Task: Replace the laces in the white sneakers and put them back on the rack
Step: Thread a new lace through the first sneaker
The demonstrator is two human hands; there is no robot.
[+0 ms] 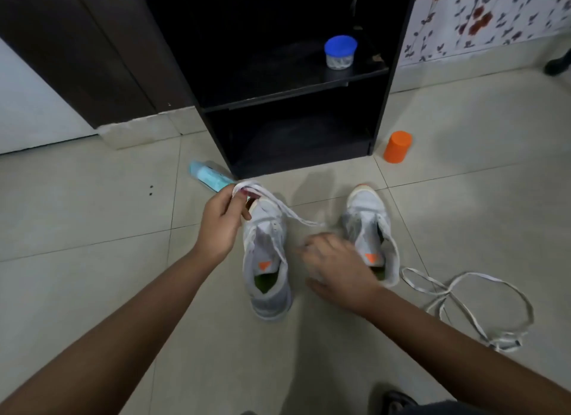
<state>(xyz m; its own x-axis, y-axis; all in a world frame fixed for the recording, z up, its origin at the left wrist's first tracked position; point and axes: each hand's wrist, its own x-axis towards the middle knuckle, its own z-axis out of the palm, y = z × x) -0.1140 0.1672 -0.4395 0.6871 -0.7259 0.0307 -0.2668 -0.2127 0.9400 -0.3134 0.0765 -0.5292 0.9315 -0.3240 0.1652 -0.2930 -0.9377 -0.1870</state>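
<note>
Your left hand, forearm stretched forward, is raised over the toe of the left sneaker. Its fingers are curled round a bunched white lace, which trails down to the right across the toe. Your right hand is palm down between the left sneaker and the right sneaker, fingers extended and apart. Blur hides whether its fingertips touch anything. Both sneakers stand on the tiled floor, toes toward the black rack. A loose lace lies looped to the right of the right sneaker.

Containers:
- A blue-lidded clear jar with whitish contents stands on a rack shelf.
- An orange cylinder stands right of the rack.
- A pale blue bottle lies at the rack's left foot.
</note>
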